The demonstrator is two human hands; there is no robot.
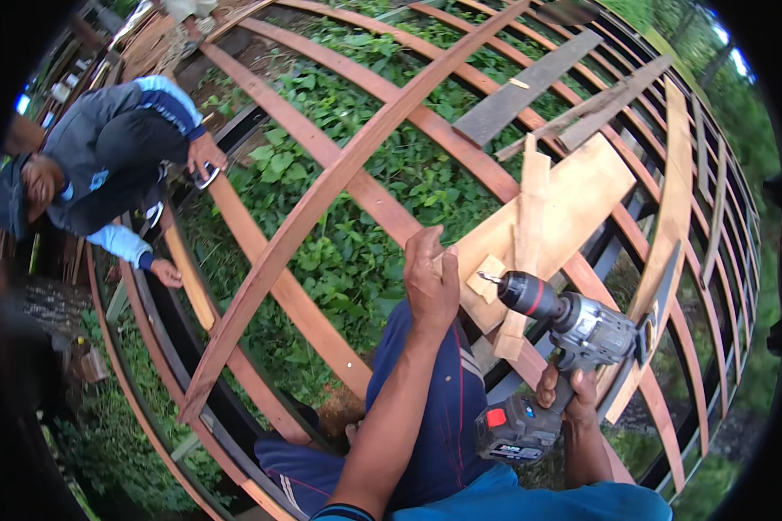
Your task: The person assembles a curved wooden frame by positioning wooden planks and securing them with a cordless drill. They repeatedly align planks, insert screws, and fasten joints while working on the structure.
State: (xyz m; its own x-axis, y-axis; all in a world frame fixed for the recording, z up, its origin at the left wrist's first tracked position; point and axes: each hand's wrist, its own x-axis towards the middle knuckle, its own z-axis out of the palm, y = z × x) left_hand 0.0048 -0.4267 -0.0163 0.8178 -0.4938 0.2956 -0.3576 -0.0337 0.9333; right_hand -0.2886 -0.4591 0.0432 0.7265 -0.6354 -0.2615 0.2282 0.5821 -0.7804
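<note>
My right hand point(573, 392) is wrapped round the handle of a cordless drill point(591, 330), held upright above the beams. Its black chuck carries a drill bit point(490, 278) that points left, toward my other hand. A battery pack point(520, 425) with a red button sits at the drill's base. Close above my knee, my left hand point(431, 282) has its fingers curled in beside the thumb; anything pinched there is too small to make out. Just right of those fingers lies a wide pale board point(573, 195), with a small square wood piece point(487, 278) and narrow offcuts point(532, 208) on it.
Reddish wooden beams point(378, 195) form an open lattice with green plants point(308, 217) showing below. Dark planks point(530, 87) rest across it at the far right. A co-worker point(122, 148) crouches at the left, hands near a beam. One long beam point(321, 195) crosses diagonally on top.
</note>
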